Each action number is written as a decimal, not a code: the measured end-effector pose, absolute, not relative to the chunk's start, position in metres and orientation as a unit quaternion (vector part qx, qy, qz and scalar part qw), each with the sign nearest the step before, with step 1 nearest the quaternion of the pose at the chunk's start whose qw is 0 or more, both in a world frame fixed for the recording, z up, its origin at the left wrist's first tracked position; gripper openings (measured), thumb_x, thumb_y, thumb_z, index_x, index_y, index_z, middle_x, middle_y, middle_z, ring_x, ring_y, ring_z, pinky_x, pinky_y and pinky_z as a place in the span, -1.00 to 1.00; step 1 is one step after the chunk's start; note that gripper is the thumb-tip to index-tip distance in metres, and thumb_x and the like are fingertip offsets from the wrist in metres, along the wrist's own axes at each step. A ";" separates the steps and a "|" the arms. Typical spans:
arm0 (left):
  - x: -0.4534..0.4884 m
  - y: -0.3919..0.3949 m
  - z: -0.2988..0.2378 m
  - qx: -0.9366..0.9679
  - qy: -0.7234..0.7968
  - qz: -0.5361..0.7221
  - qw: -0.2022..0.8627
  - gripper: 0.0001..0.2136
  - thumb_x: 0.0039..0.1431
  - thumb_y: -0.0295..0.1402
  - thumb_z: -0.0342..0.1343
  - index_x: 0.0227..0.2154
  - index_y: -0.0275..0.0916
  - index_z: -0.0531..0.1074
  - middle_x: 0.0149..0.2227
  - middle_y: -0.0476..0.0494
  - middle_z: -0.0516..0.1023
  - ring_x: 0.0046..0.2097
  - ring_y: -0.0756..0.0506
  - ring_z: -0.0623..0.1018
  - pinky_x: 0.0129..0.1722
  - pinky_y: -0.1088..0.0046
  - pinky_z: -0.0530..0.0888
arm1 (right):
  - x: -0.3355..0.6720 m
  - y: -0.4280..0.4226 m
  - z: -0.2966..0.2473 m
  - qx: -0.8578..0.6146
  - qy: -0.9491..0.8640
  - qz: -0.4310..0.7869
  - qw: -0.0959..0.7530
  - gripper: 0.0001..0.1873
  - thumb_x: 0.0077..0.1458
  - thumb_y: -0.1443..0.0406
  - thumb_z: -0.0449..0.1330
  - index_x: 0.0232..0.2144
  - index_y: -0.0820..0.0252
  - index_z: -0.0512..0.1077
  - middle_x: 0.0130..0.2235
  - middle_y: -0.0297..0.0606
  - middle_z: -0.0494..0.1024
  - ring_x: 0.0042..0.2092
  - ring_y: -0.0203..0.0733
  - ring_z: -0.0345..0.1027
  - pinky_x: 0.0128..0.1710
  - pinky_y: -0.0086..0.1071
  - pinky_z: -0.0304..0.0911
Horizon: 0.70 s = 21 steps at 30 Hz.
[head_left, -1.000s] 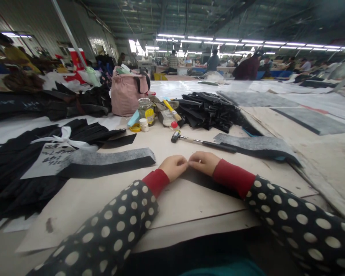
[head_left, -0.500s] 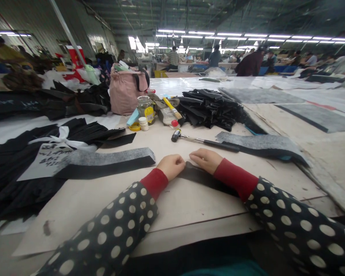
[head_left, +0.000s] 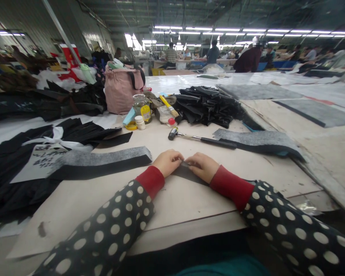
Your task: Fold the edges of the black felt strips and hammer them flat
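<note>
A narrow black fabric strip (head_left: 190,174) lies on the pale work board (head_left: 172,203), its far end between my two hands. My left hand (head_left: 167,162) is closed, fingertips pinching the strip's end from the left. Close beside it, my right hand (head_left: 202,166) has its fingers bent and pressed on the same end from the right. My right hand and forearm hide part of the strip. Just beyond my hands lies a hammer (head_left: 201,138) with a black handle. Left of my left hand rests a black strip with a grey fuzzy band (head_left: 103,161).
Another grey-and-black strip (head_left: 258,140) lies at the right. Behind stand a glass jar (head_left: 142,107), a small white bottle (head_left: 140,122), a yellow-handled brush (head_left: 169,106), a pink bag (head_left: 122,90) and piled black pieces (head_left: 207,105). Tied black fabric (head_left: 14,172) fills the left.
My right hand has come down onto the strip's end, its fingers now bent against it beside my left. The view has shifted slightly; the hammer and the other strips lie as before.
</note>
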<state>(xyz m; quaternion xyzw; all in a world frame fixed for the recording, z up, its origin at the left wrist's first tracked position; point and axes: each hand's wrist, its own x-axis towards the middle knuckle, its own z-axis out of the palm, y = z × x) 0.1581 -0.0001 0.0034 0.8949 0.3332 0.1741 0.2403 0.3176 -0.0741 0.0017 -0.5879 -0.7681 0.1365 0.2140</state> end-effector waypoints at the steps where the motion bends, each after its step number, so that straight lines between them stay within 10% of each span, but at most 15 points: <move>1: 0.158 0.001 0.003 0.899 0.326 0.175 0.234 -0.84 -0.04 -0.49 -0.03 -0.41 -0.23 0.43 -0.41 -0.02 0.38 -0.37 0.01 0.37 -0.35 0.53 0.32 | 0.317 -0.074 0.002 -0.587 -0.770 0.134 0.214 -0.73 -0.11 0.46 0.08 -0.27 0.26 0.40 -0.37 -0.22 0.38 -0.31 -0.24 0.20 -0.24 -0.34 0.13; 21: 0.141 0.001 0.012 0.995 0.088 0.033 -0.033 -0.79 0.10 -0.53 -0.16 -0.24 -0.29 0.33 -0.24 -0.14 0.37 -0.23 -0.07 0.32 -0.20 0.42 0.32 | 0.298 -0.090 0.013 -0.575 -0.818 -0.037 0.004 -0.74 0.08 0.41 -0.12 -0.27 0.27 0.35 -0.29 -0.11 0.35 -0.26 -0.15 0.17 -0.34 -0.31 0.13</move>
